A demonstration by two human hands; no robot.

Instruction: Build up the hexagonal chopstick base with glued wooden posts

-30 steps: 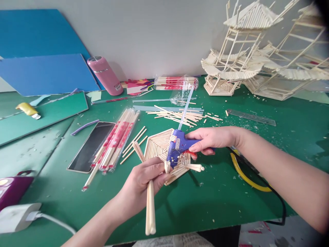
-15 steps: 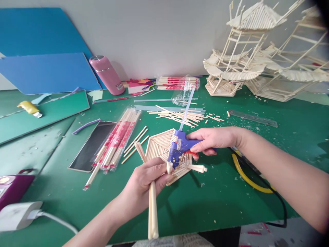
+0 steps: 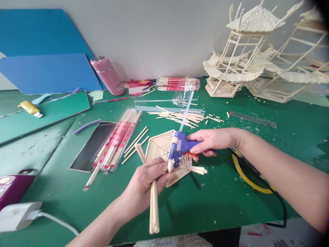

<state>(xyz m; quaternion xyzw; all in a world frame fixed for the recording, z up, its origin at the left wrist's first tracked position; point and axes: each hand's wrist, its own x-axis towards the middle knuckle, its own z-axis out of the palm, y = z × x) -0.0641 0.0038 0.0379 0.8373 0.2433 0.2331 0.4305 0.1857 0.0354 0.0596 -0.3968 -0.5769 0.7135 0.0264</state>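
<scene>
My right hand is wrapped round the handle of a blue glue gun, its thumb and fingers by the red trigger. A clear glue stick juts from the gun's back end. My left hand is closed on a hexagonal frame of wooden sticks, with paired sticks standing out from it as legs. The gun's nozzle points down at a stick end beside my left fingertips; the tip itself is hidden. One stick pair reaches toward me below my left hand.
Loose sticks and wrapped chopsticks lie on the green table, near a phone. Stick pagoda models stand at back right, a pink flask at back left. A black cable and yellow ring lie at right.
The free end of the near stick pair has risen slightly. Both hands keep nearly the same place, with the glue gun still against the frame's stick end.
</scene>
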